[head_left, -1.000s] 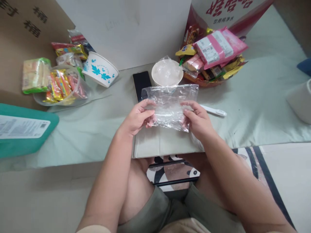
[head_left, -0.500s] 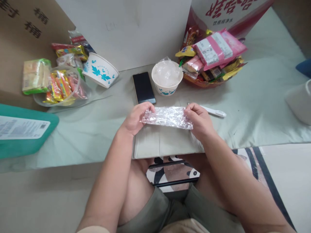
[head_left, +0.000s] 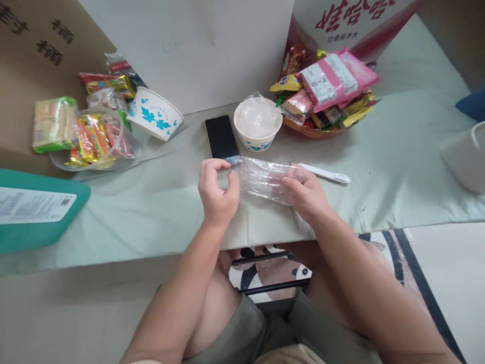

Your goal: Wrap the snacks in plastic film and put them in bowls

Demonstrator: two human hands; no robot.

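A clear, crinkled plastic bag (head_left: 261,179) is stretched out flat above the cloth near the table's front edge. My right hand (head_left: 306,192) pinches its right end between thumb and fingers. At its left end is my left hand (head_left: 219,189), thumb and index finger curved and apart, with nothing visible between them. Just beyond the bag lies a black phone (head_left: 222,136), its lower end partly covered by my left fingers and the film. A paper bowl (head_left: 258,143) with blue leaf prints stands behind the bag, holding crumpled clear plastic (head_left: 258,115).
A white pen-like cutter (head_left: 329,174) lies right of my right hand. Packaged snacks fill a basket (head_left: 318,133) and a clear tub (head_left: 125,162). Another paper bowl (head_left: 155,116) leans tilted. A green container (head_left: 76,222) is at left, a white cup (head_left: 464,162) at right.
My left hand has let go of the bag's left end and turned, its thumb and index finger spreading apart. The bag looks wider and looser; my right hand still grips it.
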